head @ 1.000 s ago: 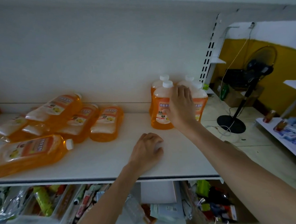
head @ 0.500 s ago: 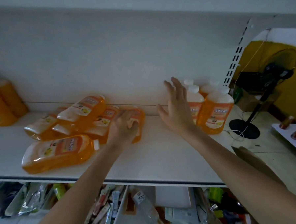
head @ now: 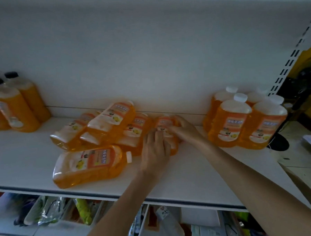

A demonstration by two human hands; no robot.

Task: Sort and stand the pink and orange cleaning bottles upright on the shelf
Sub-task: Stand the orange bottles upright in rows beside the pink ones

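Several orange cleaning bottles with white caps lie in a pile (head: 111, 123) on the white shelf (head: 199, 171). One more lies in front of it (head: 92, 164), cap pointing right. The rightmost lying bottle (head: 163, 123) is held by both hands: my left hand (head: 155, 150) covers its near end with fingers curled over it, and my right hand (head: 183, 130) grips its right side. Its lower half is hidden under the hands. Several orange bottles stand upright in a tight group (head: 229, 126) at the shelf's right end. No pink bottle is in view.
Orange bottles with black caps (head: 15, 107) stand at the far left against the back wall. A slotted shelf upright (head: 292, 56) marks the right end, with a fan base (head: 278, 144) on the floor beyond. Packaged goods (head: 80, 210) fill the shelf below.
My right hand left the upright group and moved left onto the lying bottle. My left hand stays on that bottle. The view has shifted left and closer.
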